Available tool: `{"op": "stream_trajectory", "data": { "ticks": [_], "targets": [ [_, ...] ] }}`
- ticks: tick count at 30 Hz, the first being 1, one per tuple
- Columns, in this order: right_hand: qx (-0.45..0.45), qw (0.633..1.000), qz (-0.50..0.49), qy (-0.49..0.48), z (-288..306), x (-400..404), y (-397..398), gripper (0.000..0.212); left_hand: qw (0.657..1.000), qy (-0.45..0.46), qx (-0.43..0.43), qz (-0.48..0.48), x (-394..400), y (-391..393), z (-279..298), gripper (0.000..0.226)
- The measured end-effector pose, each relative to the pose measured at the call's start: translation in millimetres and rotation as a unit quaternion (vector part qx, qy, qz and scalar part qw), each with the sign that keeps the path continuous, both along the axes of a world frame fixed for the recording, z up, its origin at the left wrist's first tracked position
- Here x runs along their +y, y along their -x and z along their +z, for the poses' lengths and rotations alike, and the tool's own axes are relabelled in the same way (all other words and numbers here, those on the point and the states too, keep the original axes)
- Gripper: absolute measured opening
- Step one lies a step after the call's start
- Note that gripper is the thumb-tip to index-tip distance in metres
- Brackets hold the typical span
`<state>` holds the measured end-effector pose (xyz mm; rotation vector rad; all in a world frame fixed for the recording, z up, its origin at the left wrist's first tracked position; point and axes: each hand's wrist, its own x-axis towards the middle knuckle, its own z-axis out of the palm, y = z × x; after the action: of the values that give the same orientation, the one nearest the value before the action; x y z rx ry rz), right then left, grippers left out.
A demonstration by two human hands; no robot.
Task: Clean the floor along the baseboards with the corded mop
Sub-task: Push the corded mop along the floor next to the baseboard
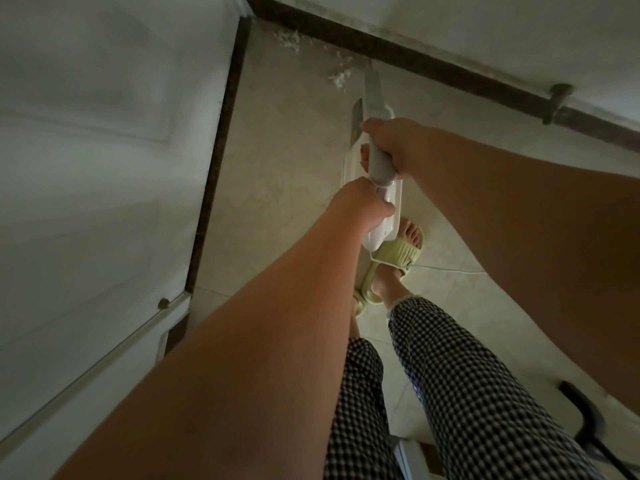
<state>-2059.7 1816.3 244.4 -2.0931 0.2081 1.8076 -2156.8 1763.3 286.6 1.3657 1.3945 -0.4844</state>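
I look straight down the white corded mop, whose body runs from my hands toward the floor near the room's corner. My right hand grips the grey handle from the right. My left hand is closed around the white body just below it. The mop's head is hidden behind the body. Dark brown baseboards run along the left wall and the far wall, meeting at the corner. White fluff and dust lie on the beige tile floor near that corner. A thin white cord trails right across the tiles.
My feet in pale green sandals stand right behind the mop, with checked trousers above them. A door stopper sticks out from the far wall. A white door is at the left. A dark object lies at the lower right.
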Motion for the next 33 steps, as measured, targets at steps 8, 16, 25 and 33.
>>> {"op": "stream_trajectory", "data": {
  "ticks": [8, 16, 25, 33],
  "targets": [
    [0.005, 1.000, 0.007, -0.001, 2.2, 0.4, 2.4, 0.026, 1.000, 0.001, 0.004, -0.013, 2.0, 3.1, 0.2, 0.039],
    [0.007, 1.000, 0.019, 0.000, 1.9, 2.7, 3.7, 0.024, 1.000, -0.002, -0.001, -0.005, 2.9, 5.7, -2.6, 0.038],
    [0.001, 0.999, 0.036, -0.001, -1.0, 4.8, 9.1, 0.023, 1.000, -0.005, -0.002, -0.002, 4.3, 11.2, -4.9, 0.038],
    [0.008, 0.999, 0.054, 0.002, -5.4, 3.3, 10.7, 0.025, 1.000, -0.002, -0.005, 0.003, 0.7, 11.7, -6.3, 0.039]
  ]
}}
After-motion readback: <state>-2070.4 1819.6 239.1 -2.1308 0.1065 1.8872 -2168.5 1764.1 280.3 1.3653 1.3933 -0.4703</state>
